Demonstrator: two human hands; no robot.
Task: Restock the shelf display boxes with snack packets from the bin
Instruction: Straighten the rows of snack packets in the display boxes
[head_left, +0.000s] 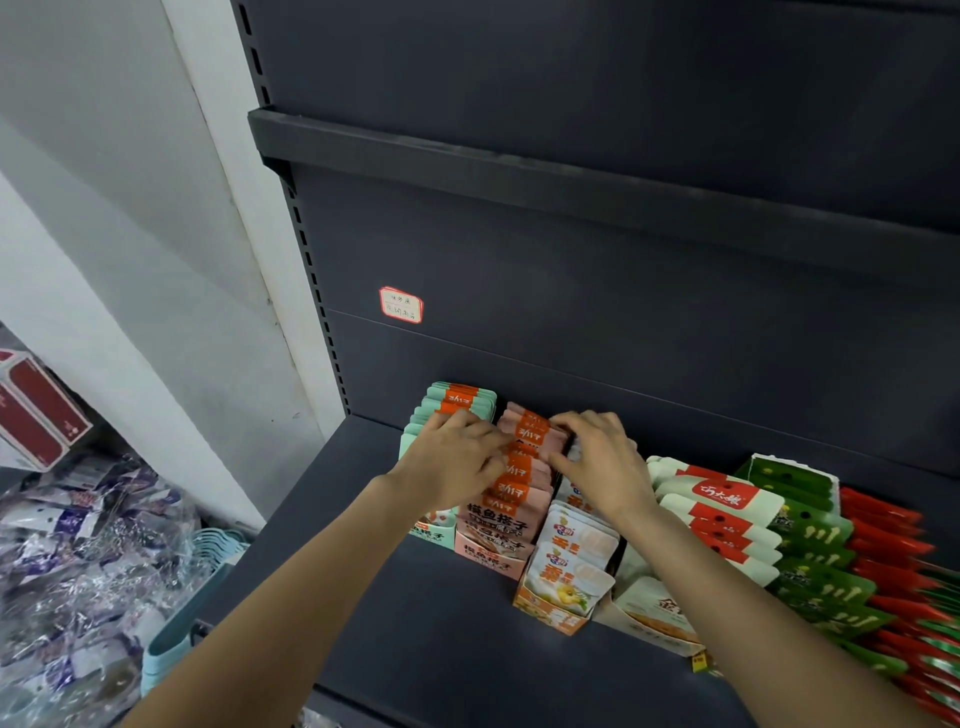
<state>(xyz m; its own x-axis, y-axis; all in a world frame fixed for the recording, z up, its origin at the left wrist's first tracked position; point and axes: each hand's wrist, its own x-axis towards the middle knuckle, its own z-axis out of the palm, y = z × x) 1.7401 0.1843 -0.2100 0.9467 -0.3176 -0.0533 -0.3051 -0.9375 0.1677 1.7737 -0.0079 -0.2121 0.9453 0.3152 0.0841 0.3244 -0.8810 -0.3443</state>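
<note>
A pink display box on the dark shelf holds a row of pink snack packets with orange bands. My left hand and my right hand both reach to the back of this row, fingers pinching the rear pink packets from either side. A mint-green box with mint packets stands just left, partly behind my left hand. To the right stands an orange box of white packets.
Further right are white-and-red packets, green packets and red packets. A light-blue bin and a clear bag of purple packets sit low at the left. A red carton lies by the wall.
</note>
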